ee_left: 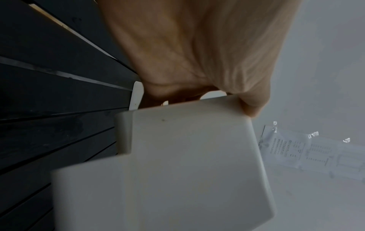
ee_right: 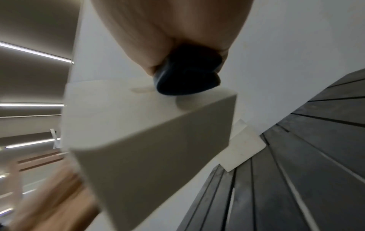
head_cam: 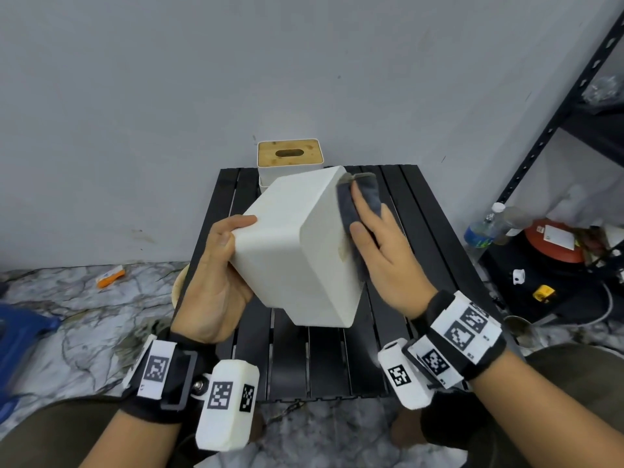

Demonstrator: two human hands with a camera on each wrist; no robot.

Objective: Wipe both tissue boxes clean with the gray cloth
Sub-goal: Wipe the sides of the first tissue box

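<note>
You had two tissue boxes: your left hand [head_cam: 216,282] gripped the white tissue box [head_cam: 297,244], tilted above the table [head_cam: 422,231], while the wood-lidded tissue box [head_cam: 289,160] stood beyond your fingertips. Your right hand [head_cam: 385,255], fingers straight, pressed one gray cloth [head_cam: 351,204] to its side. No writing was legible.

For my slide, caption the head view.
Left hand holds a white tissue box tilted while right hand presses gray cloth against it.

The held tissue box [head_cam: 297,251] was white, the cloth [head_cam: 351,204] dark gray, the slatted table [head_cam: 304,359] black.
</note>
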